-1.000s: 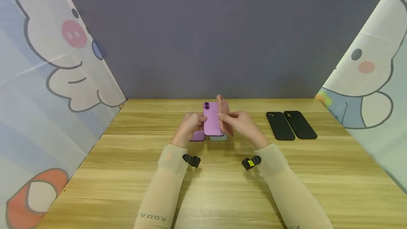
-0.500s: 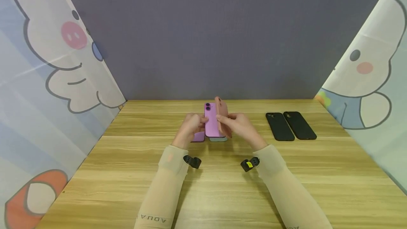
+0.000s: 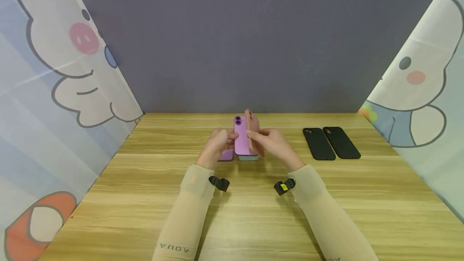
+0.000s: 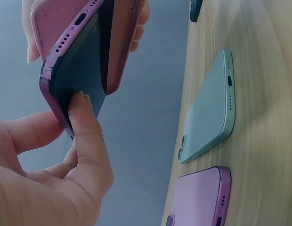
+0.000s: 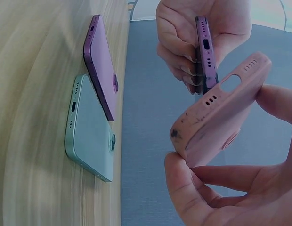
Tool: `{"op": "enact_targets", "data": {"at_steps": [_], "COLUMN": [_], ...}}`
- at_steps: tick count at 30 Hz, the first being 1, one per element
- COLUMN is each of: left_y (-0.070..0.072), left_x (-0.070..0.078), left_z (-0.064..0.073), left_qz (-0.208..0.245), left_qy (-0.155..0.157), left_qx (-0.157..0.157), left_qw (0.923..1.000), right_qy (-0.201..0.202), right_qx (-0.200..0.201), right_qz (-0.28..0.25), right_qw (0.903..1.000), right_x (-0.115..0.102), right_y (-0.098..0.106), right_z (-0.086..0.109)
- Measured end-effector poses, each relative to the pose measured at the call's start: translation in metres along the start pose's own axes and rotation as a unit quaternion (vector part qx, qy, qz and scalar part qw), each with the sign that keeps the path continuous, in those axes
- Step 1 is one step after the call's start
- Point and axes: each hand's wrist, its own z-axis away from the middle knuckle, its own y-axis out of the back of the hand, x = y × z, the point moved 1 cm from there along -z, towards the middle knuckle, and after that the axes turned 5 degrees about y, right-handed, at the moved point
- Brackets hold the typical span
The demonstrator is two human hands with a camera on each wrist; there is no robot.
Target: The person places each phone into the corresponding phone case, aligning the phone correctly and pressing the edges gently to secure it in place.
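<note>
My left hand (image 3: 218, 140) pinches a purple phone (image 3: 241, 138) by its long edge, thumb on the back and fingers under the screen side. A pink phone case (image 3: 253, 128) is in my right hand (image 3: 273, 140), held between thumb and fingers and tilted over the phone's right part. In the right wrist view the case (image 5: 221, 117) shows its port cut-out and a dark smudge at one corner. The phone's bottom end (image 5: 207, 52) sits beside the case's rim. In the left wrist view the phone's edge (image 4: 70, 35) overlaps the case's opening.
On the wooden table (image 3: 232, 212) beneath the hands lie a second purple phone (image 4: 202, 193) and a pale green phone (image 4: 212, 103), backs up. Two black phone cases (image 3: 319, 144) lie side by side at the right. A grey wall (image 3: 232, 43) stands behind.
The case has shifted slightly left, closer over the phone, with the right hand; the phone has moved slightly right. Both hands keep their hold.
</note>
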Motion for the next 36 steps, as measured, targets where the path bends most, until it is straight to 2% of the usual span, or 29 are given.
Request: {"op": "enact_targets", "data": {"at_steps": [8, 14, 23, 31, 36], "left_y": [-0.0010, -0.0043, -0.0063, -0.0077, -0.0086], "left_x": [0.0014, 0.0037, 0.0017, 0.0026, 0.0020], "left_z": [-0.0021, -0.0020, -0.0017, -0.0031, -0.0035], "left_qz": [0.001, 0.000, 0.002, 0.005, 0.006], "left_qy": [-0.008, -0.016, -0.007, -0.005, -0.001], "left_qx": [-0.013, -0.008, -0.012, -0.005, -0.005], "left_qw": [0.9999, 0.9998, 0.9999, 1.0000, 1.0000], "right_qy": [0.006, 0.013, -0.002, 0.004, 0.009], "right_qx": [0.008, 0.010, 0.008, 0.013, 0.019], "right_qz": [0.005, 0.015, 0.025, 0.017, 0.038], "right_qw": [0.9999, 0.9997, 0.9997, 0.9998, 0.9991], "right_x": [-0.0016, -0.0034, -0.0039, -0.0047, -0.0039], "right_y": [0.0006, 0.0020, 0.0015, 0.0028, 0.0024], "right_z": [-0.0006, -0.0001, 0.0010, 0.0006, 0.0008]}}
